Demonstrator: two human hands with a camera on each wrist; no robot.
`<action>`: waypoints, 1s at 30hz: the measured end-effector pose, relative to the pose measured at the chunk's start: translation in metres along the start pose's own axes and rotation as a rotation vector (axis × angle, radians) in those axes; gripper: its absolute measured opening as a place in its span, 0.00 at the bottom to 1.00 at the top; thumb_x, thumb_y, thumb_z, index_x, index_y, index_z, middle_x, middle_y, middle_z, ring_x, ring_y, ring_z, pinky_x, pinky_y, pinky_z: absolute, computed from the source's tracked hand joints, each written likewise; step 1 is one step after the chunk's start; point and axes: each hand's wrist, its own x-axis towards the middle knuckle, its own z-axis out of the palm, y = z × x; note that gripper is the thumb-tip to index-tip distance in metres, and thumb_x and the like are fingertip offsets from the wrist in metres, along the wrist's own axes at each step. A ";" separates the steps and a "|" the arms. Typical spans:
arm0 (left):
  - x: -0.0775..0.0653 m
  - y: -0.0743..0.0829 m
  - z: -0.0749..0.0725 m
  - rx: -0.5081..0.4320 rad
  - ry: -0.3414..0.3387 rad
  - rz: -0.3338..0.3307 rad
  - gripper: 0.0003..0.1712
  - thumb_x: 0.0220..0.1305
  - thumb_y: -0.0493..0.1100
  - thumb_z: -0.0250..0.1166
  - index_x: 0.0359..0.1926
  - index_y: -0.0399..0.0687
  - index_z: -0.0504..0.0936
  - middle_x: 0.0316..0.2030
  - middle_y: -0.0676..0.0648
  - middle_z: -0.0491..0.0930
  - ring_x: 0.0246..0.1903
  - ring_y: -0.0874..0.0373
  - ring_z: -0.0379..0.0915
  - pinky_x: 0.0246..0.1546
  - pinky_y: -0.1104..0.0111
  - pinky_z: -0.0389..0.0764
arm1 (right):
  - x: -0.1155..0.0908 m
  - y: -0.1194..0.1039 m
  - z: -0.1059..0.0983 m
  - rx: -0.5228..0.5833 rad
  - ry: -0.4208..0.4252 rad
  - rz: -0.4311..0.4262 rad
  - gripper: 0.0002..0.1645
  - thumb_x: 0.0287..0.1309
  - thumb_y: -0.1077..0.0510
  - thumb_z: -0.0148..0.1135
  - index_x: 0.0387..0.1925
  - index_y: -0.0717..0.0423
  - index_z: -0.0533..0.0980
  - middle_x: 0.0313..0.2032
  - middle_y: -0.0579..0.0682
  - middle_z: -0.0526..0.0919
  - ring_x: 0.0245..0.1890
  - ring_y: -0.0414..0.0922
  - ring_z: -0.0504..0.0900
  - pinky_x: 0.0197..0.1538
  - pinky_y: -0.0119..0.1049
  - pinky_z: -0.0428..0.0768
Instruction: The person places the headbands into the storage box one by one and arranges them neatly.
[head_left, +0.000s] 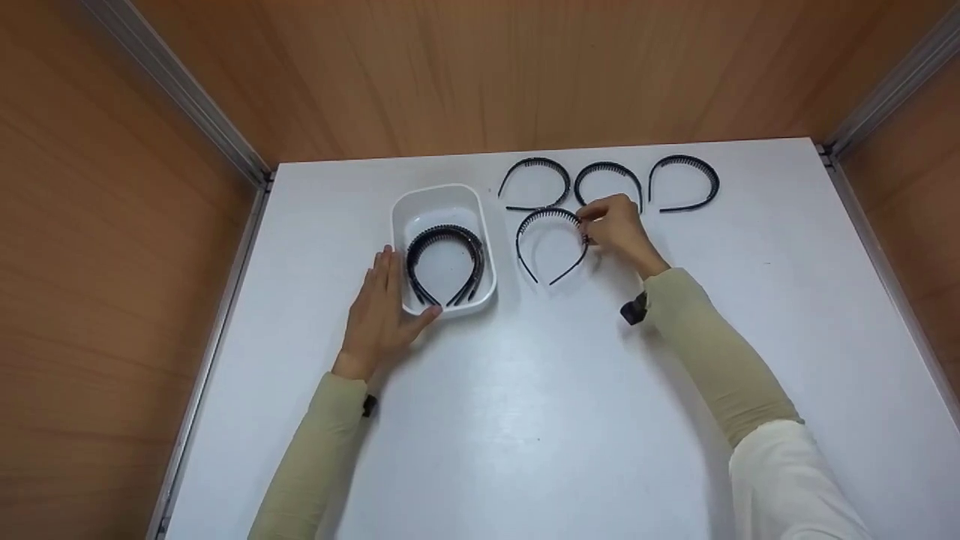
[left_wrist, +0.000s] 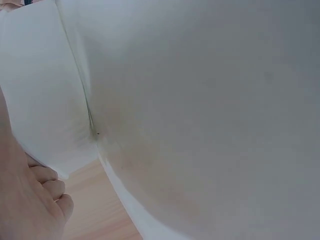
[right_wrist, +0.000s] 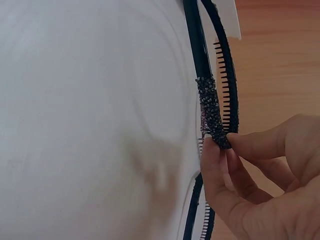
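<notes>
My right hand (head_left: 619, 231) pinches the right side of a black toothed headband (head_left: 551, 212) between thumb and fingers. The right wrist view shows the headband's sparkly dark section (right_wrist: 207, 97) at the fingertips. To the left, a white plastic container (head_left: 490, 255) holds several black headbands (head_left: 445, 229) stacked together at its near end. My left hand (head_left: 379, 315) lies against the container's left side with straight fingers, its thumb at the near edge. In the left wrist view, part of that hand (left_wrist: 37, 200) is beside the container's wall (left_wrist: 45, 90).
Three more black headbands lie in a row near the table's back edge: a left one (head_left: 564, 178), a middle one (head_left: 606, 165) partly behind my right hand, and a right one (head_left: 712, 180). Wooden panels (head_left: 480, 75) enclose the white table (head_left: 510, 435) at the back and sides.
</notes>
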 end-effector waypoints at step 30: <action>0.016 -0.011 -0.003 -0.002 -0.001 0.028 0.72 0.63 0.80 0.63 0.85 0.34 0.47 0.87 0.38 0.41 0.86 0.44 0.35 0.86 0.51 0.46 | -0.009 -0.013 -0.009 0.114 0.030 -0.091 0.16 0.65 0.69 0.65 0.52 0.66 0.87 0.49 0.61 0.87 0.39 0.39 0.85 0.41 0.30 0.90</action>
